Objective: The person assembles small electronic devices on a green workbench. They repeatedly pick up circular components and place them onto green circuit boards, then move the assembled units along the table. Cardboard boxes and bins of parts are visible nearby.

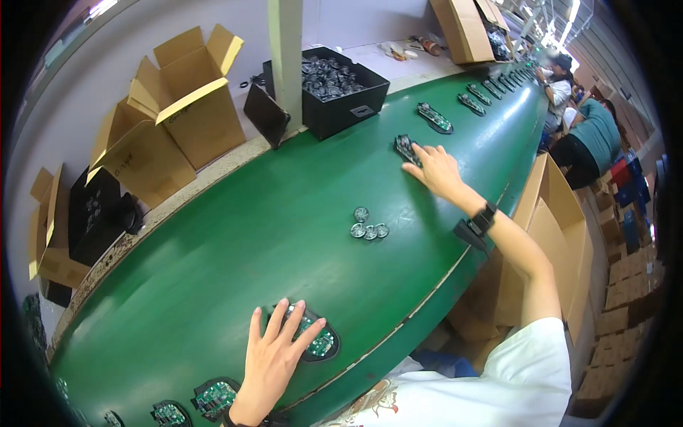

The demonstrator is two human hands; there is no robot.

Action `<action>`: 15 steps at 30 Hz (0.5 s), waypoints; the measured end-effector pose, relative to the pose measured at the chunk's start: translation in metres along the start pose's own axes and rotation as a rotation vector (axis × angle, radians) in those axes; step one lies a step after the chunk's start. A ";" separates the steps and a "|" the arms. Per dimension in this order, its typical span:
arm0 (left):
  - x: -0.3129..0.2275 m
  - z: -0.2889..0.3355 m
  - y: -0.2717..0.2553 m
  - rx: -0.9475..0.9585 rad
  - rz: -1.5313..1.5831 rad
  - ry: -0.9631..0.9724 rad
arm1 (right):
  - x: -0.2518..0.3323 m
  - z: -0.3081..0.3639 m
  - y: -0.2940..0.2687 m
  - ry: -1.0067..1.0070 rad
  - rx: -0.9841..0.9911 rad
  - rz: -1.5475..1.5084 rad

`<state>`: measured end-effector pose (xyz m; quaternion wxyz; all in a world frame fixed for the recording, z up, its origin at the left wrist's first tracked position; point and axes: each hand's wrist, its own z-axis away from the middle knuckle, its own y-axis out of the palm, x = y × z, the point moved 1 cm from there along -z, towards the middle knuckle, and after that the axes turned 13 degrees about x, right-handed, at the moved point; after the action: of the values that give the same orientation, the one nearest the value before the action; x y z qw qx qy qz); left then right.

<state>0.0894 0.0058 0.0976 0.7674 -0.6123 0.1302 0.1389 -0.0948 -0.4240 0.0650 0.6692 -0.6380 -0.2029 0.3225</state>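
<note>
The left grip [272,358] spreads wide over a circuit-board unit [326,346]; the right grip [439,171] touches a second, dark unit [403,146], though whether it pinches is hard to tell. Dragged back carelessly, that unit could scatter the round parts [370,232] between both grips.

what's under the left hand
A dark-rimmed green circuit board. Its lower right end shows, plus bits between the fingers; the left hand covers the rest, so those parts can't be seen.
</note>
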 end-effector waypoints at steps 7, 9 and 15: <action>0.006 0.011 -0.002 -0.093 0.076 -0.040 | -0.003 -0.049 -0.009 0.038 -0.070 -0.066; 0.011 0.016 -0.001 -0.064 0.153 -0.098 | 0.011 -0.023 -0.015 -0.157 -0.135 -0.107; 0.011 0.009 0.007 0.042 0.217 -0.122 | 0.094 0.065 -0.055 -0.254 0.379 -0.588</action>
<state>0.0972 0.0164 0.0888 0.7671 -0.5686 0.1516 0.2554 -0.0628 -0.3106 0.1126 0.8091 -0.3722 -0.3953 0.2249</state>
